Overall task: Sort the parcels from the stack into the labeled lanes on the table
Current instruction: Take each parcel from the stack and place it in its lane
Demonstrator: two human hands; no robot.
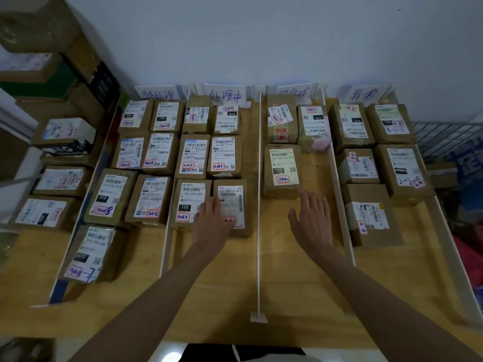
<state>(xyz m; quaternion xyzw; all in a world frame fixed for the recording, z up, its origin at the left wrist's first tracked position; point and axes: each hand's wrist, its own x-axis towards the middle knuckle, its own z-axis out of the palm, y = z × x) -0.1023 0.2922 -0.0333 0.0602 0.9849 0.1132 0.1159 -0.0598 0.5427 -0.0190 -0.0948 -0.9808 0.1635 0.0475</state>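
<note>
Nearest, both forearms reach over the wooden table. The left hand lies flat, fingers straight, on a cardboard parcel in the second lane, hiding part of its label. The right hand hovers with fingers spread and gripping nothing, just short of a yellow-labelled parcel in the third lane. Thin white dividers split the table into four lanes. Parcel count: seven, six, three, five. Off the table's left edge, three more parcels lie in a stack, blurred. At the back stand four handwritten lane signs, the third unreadable.
</note>
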